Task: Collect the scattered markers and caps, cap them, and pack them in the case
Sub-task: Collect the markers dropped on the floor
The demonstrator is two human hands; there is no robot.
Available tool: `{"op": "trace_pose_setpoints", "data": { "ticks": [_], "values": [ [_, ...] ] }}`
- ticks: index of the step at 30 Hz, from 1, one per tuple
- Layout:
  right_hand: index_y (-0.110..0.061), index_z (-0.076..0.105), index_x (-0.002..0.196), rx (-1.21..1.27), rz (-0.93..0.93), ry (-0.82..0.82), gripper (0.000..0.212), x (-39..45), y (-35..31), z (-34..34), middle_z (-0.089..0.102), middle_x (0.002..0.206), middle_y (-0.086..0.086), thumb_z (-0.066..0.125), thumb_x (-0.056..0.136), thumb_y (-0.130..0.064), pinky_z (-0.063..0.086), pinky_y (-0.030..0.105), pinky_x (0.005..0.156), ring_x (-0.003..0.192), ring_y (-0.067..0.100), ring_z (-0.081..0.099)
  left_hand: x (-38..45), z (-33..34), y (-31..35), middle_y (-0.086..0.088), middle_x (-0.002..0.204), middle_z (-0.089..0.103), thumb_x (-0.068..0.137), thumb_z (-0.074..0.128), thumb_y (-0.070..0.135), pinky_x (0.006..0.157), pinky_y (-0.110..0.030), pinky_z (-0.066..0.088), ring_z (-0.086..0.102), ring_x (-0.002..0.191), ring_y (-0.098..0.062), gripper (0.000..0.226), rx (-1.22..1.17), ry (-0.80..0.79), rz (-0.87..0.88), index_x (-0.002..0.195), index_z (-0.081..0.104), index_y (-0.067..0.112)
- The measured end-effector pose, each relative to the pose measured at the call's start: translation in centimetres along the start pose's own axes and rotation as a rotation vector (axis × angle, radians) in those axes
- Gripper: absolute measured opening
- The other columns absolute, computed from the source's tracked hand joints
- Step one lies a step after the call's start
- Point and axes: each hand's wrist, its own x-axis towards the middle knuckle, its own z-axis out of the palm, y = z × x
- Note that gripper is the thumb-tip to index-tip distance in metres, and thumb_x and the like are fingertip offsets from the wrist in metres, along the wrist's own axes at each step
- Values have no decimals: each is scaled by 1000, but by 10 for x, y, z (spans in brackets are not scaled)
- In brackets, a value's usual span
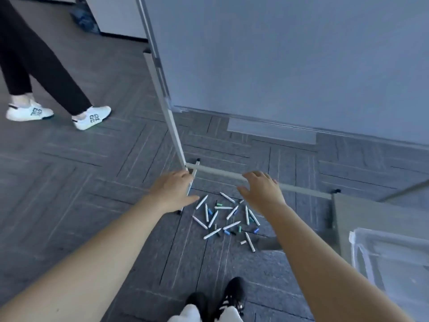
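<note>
Several white markers (228,225) lie scattered on the grey carpet in front of me, with several small blue, green and black caps (226,232) loose among them. My left hand (174,190) hangs above the left edge of the pile, palm down, fingers apart, holding nothing. On the other side my right hand (262,188) hovers over the pile's upper right, also spread and empty. A clear plastic case (392,259) rests on a grey surface at the right edge.
A whiteboard stand's grey base bars (222,174) run just beyond the pile, its post (171,126) rising left of the board (290,54). Another person's legs in white sneakers (91,117) stand at the far left. My own shoes (229,296) are below the pile.
</note>
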Motion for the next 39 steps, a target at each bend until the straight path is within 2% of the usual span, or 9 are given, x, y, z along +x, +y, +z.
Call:
{"op": "trace_pose_setpoints", "data": {
  "ticks": [6,14,19,21,23,27,34,37,39],
  "values": [
    [-12,37,137,36,5,-165,45,72,2,77,39,143,9,40,96,-31,28,37,107,133,26,33,56,73,-30,-2,149,29,91,46,44,108,-34,27,29,136,-20,61,-156,-78,-61,141,30,14],
    [-7,49,127,181,126,-178,39,177,46,256,46,134,14,46,94,-28,36,41,100,124,31,41,177,248,-88,-3,143,37,90,51,41,105,-35,32,35,131,-21,55,-350,-96,-140,136,37,13],
    [-13,44,132,328,247,-67,43,246,107,382,44,136,8,48,93,-29,38,35,98,120,24,46,277,376,-99,-5,142,39,90,52,39,102,-34,33,37,130,-21,55,-482,-76,-175,136,38,13],
    [-12,44,131,423,313,6,42,275,129,430,44,136,7,49,93,-29,37,29,87,107,18,49,318,424,-100,-5,141,39,90,52,39,101,-34,34,38,128,-22,54,-520,-58,-176,136,38,13],
    [-11,45,129,505,367,72,41,299,147,473,45,132,8,51,92,-29,32,24,78,92,12,43,353,467,-98,-5,140,40,89,53,38,101,-36,35,40,127,-22,54,-534,-38,-160,135,38,13],
    [-8,45,125,633,484,226,43,318,177,544,46,128,10,58,88,-28,32,24,76,89,13,43,396,533,-83,-7,130,48,88,55,39,94,-36,39,46,118,-24,51,-458,-18,-89,129,43,11],
    [-7,39,120,684,701,266,48,308,205,608,42,123,9,62,85,-30,34,30,70,84,20,45,423,593,-60,-9,106,56,82,56,51,79,-37,43,53,98,-27,54,-157,107,-88,113,47,8],
    [-9,35,110,699,762,201,44,308,210,618,54,103,10,61,85,-35,37,33,64,74,24,49,427,601,-56,-9,104,57,81,57,52,76,-36,41,56,94,-27,56,-85,125,-118,111,45,6],
    [-13,29,99,638,767,157,43,312,208,624,55,85,7,60,85,-38,39,34,61,70,26,51,433,603,-56,-8,102,58,81,59,50,77,-36,40,57,92,-27,54,-52,126,-126,110,45,6]
  ]
}}
